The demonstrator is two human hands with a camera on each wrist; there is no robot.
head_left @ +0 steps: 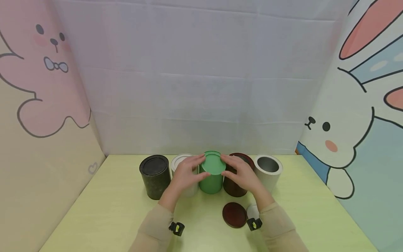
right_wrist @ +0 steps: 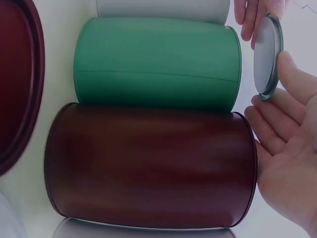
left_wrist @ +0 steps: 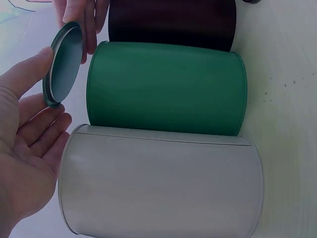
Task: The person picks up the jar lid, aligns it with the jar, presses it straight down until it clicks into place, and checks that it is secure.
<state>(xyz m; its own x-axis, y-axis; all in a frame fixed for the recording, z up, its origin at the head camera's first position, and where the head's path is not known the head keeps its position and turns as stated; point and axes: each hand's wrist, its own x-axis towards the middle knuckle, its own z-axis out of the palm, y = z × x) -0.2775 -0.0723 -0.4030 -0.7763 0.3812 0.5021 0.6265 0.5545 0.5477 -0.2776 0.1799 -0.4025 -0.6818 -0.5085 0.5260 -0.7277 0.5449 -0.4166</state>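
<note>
There are a green lid [head_left: 214,163], green can [head_left: 211,184], dark red can [right_wrist: 151,166], black can [head_left: 156,181] and yellow-green tabletop [head_left: 315,210].

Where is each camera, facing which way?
Head: worn on the head, facing forward and down at the green can; left hand, right hand and sleeves show.
Left wrist: on that wrist, facing its hand and the green lid; right fingers show.
Right wrist: on that wrist, facing its hand and the lid; left fingers show.
Wrist views share lid and green can.

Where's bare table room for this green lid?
Bare table lies left of the black can, right of the open white can, and between the left sleeve and dark red lid. Crowded: around the green can, and by the right sleeve, where the white lid lies.
</note>
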